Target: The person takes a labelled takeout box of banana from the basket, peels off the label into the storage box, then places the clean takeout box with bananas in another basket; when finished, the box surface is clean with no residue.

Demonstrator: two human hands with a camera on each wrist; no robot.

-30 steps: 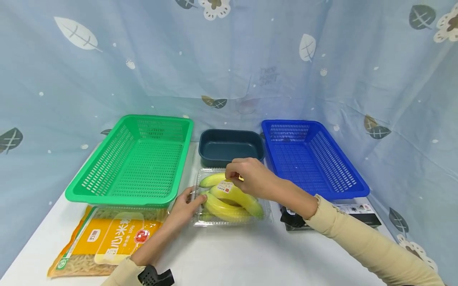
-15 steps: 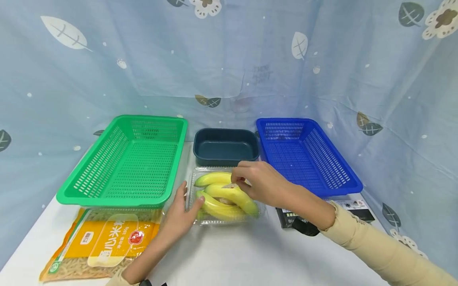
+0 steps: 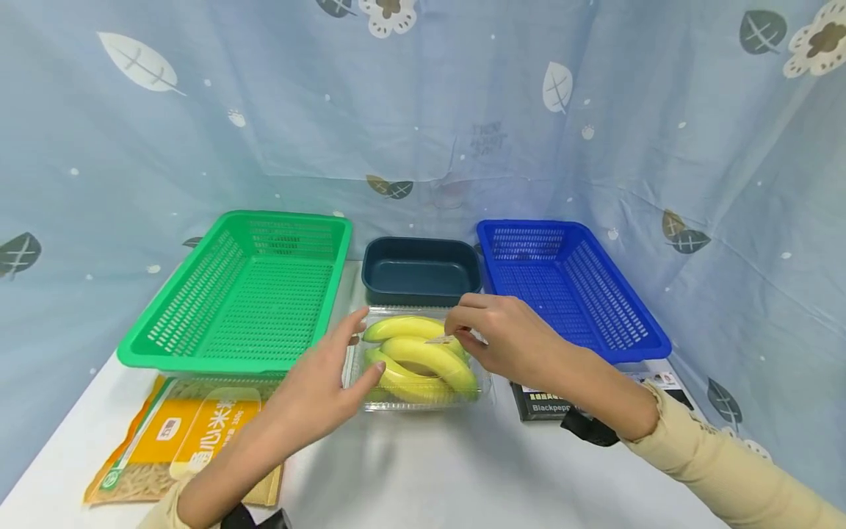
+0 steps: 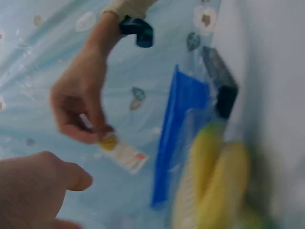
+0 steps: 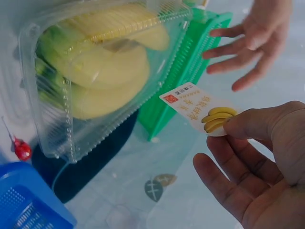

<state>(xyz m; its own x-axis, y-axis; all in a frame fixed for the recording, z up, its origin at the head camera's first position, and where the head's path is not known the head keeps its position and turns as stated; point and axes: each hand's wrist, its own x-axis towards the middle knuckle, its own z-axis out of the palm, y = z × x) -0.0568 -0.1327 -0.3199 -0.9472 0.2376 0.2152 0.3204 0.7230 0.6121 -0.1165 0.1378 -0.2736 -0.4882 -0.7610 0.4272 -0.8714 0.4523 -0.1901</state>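
Note:
A clear plastic box (image 3: 423, 403) of yellow-green bananas (image 3: 432, 360) stands on the table, its lid closed. Over the lid, my right hand (image 3: 512, 334) pinches a label (image 5: 200, 109) between thumb and fingers. White with Chinese print, a small red mark and a banana picture, it hangs apart from the lid in the right wrist view and looks thin and edge-on from the head. My left hand (image 3: 324, 386) holds nothing; its fingers are spread at the box's left side, thumb overlapping the box's edge in the head view.
A green basket (image 3: 284, 308) stands at left, a blue basket (image 3: 562, 294) at right. Between them, behind the bananas, sits a dark teal tub (image 3: 423, 275). A noodle bag (image 3: 178, 441) lies front left, partly under my left arm. A black box (image 3: 545, 404) lies under my right forearm.
The label has come up from over the lid and moved right with my right hand. My left hand has let go of the box's left side and risen, fingers spreading.

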